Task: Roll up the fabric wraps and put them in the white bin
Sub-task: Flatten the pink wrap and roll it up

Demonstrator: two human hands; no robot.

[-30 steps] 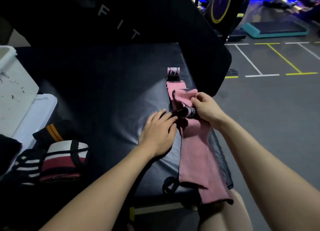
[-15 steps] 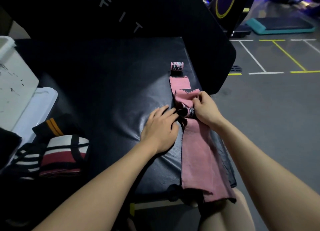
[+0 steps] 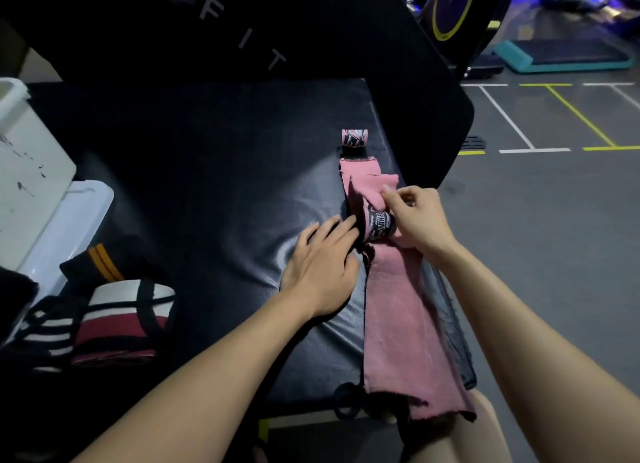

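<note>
1. Since a second ago my right hand [image 3: 414, 216] has lifted its fingers to pinch the pink wrap [image 3: 398, 306] over the started roll [image 3: 379, 225].
2. My left hand [image 3: 320, 258] lies flat, fingertips touching the roll's left end.
3. Its long axis runs away from me along the bench [image 3: 207, 185], tail over the near edge.
4. At far left, the white bin [image 3: 31, 171] is cut off.

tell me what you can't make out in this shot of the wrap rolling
Head view, the only one:
- White bin: cut off by the left edge, inside hidden.
- Pink wrap: near end hangs over the pad's edge; the right hand covers part of the roll.
- Left hand: fingertips hidden against the roll.
- Roll's lettering: too small to read in full.
- Striped wraps: dark and heaped, number unclear.
</note>
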